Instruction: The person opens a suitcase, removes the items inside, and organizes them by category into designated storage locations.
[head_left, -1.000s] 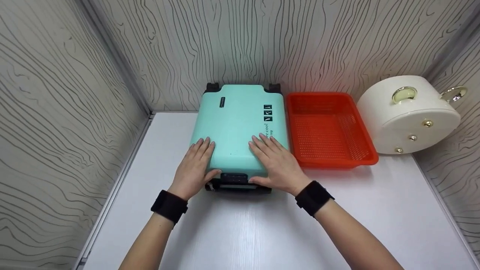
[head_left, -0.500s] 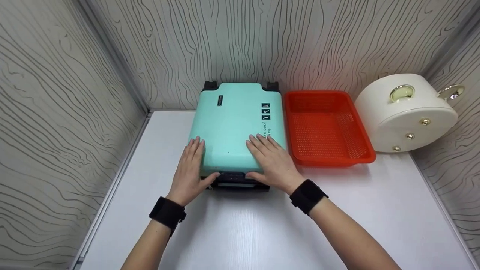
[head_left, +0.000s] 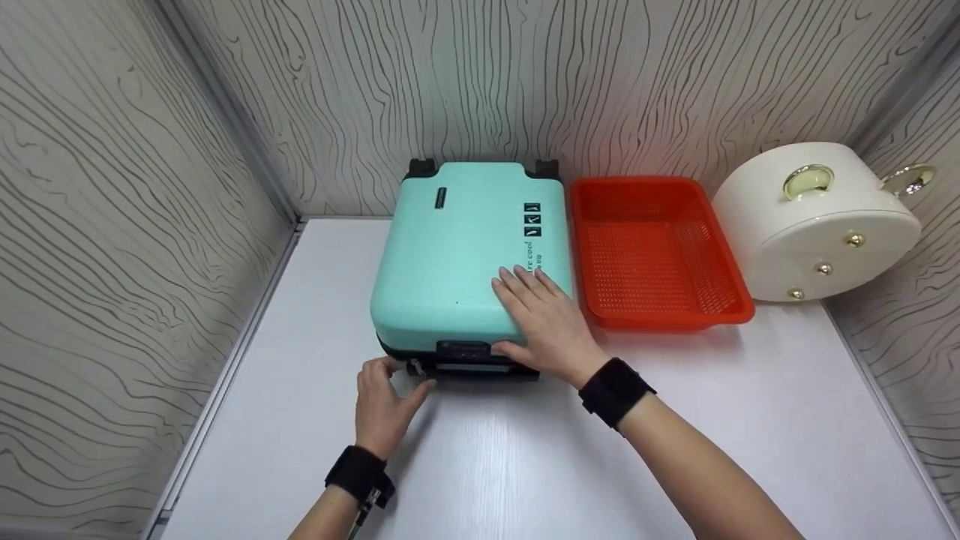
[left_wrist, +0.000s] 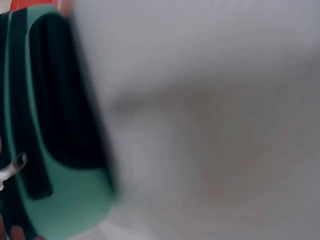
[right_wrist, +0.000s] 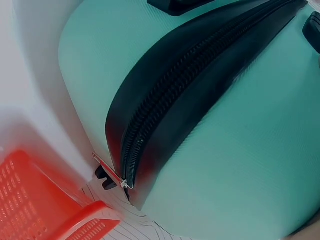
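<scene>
A mint-green suitcase (head_left: 450,255) lies flat on the white table, its wheels toward the back wall and its black handle (head_left: 465,350) toward me. My right hand (head_left: 553,328) rests on the near right part of the lid, fingers straight and thumb beside the handle. Low at the near left corner is my left hand (head_left: 384,409), fingers bent and thumb apart, beside the silver zipper pull (head_left: 417,367). That metal pull (left_wrist: 14,167) also shows at the edge of the left wrist view, with fingertips (left_wrist: 17,232) below it. The right wrist view shows the black zipper (right_wrist: 170,90) running along the side.
A red plastic basket (head_left: 739,311) with perforated sides stands right of the suitcase. Past it, a round white case (head_left: 787,225) with gold handles and studs leans near the right wall. Wood-patterned panels enclose the table (head_left: 480,480) at the back and sides.
My left hand has left the lid's near left edge and moved down toward me, to the front corner by the zipper pull. The right hand stays on the lid.
</scene>
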